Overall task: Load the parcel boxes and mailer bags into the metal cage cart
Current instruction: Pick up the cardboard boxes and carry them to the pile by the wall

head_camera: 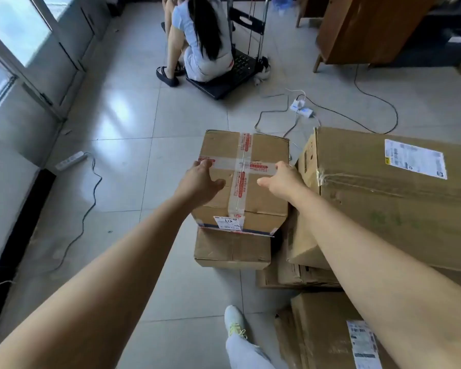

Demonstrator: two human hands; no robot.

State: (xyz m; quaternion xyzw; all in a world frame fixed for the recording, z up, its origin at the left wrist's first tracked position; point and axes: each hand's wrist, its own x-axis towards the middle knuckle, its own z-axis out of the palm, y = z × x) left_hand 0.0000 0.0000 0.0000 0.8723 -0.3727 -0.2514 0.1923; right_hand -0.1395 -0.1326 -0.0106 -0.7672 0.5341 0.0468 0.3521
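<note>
A taped cardboard parcel box (261, 198) sits on a smaller brown box (232, 251) on the tiled floor. My left hand (200, 182) rests on the box's left top edge, fingers spread over the tape. On its right top edge lies my right hand (282, 179), thumb pointing inward; its fingers reach over the edge and are hidden. Neither hand visibly lifts the box. No metal cage cart is in view.
A large labelled carton (383, 198) stands right of the box on flattened cardboard. Another labelled box (330, 334) lies near right. A person sits on a black hand trolley (240, 67) ahead. Cables and power strips (301, 107) cross the floor. My shoe (233, 320) is below.
</note>
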